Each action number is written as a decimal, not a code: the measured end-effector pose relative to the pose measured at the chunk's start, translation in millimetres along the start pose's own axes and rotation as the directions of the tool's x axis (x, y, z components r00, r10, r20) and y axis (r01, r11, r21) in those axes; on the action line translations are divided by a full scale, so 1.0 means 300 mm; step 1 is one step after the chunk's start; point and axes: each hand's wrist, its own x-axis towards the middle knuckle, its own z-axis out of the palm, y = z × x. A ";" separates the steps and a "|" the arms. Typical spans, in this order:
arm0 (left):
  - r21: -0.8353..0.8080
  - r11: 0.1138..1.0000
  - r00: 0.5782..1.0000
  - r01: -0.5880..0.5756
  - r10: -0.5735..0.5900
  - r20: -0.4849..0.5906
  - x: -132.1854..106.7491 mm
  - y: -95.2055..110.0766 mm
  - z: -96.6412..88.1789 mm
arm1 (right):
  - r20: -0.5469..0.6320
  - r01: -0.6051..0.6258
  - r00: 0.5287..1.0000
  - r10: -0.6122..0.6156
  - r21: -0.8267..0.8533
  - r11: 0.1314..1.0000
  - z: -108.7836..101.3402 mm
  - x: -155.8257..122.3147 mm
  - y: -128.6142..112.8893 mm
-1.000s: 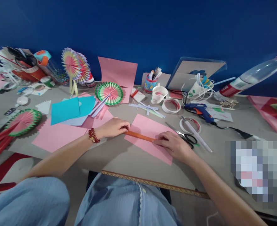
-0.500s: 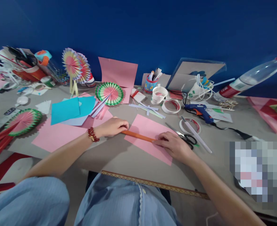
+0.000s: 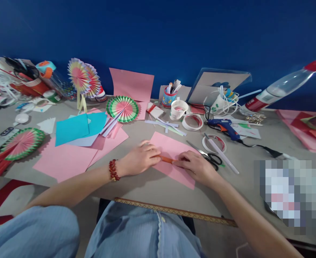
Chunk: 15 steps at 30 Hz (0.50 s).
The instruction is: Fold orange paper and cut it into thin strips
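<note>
A narrow orange paper strip (image 3: 166,159), seemingly folded, lies across a pink paper sheet (image 3: 161,141) in front of me. My left hand (image 3: 138,157), wearing a red bead bracelet (image 3: 114,170), is closed over the strip's left part and hides that end. The fingers of my right hand (image 3: 197,165) are pressed together on its right end. Only a short stretch of orange shows between the two hands. Just beyond my right hand are black-handled scissors (image 3: 210,157).
Tape rolls (image 3: 192,122), a blue glue gun (image 3: 223,126) with its cord and a tilted bottle (image 3: 280,87) are on the right. Pleated paper fans (image 3: 123,108), blue paper (image 3: 71,129) and more pink sheets (image 3: 63,161) lie left. A pen cup (image 3: 169,97) stands at the back.
My left hand has slid right along the orange strip, closer to my right hand, and covers more of it. My right hand keeps nearly the same place.
</note>
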 end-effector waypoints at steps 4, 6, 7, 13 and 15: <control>0.020 0.996 0.996 -0.086 0.086 -0.006 0.017 0.029 0.071 | -0.024 0.013 1.000 -0.013 -0.010 1.000 -0.001 0.004 -0.002; 0.020 0.995 0.995 -0.096 0.097 -0.013 0.018 0.029 0.096 | -0.043 0.027 0.999 -0.027 0.007 1.000 -0.001 0.007 0.001; 0.018 0.995 0.995 -0.098 0.098 -0.019 0.017 0.027 0.103 | -0.052 0.034 0.998 -0.033 0.020 0.999 0.000 0.008 0.003; -0.033 0.996 0.994 -0.085 0.082 -0.074 -0.002 0.001 0.103 | -0.085 0.044 0.996 -0.037 0.082 0.996 0.001 0.009 0.013; -0.047 0.996 0.991 -0.082 0.077 -0.112 -0.008 -0.014 0.107 | -0.084 0.049 0.996 -0.042 0.085 0.995 -0.001 0.008 0.011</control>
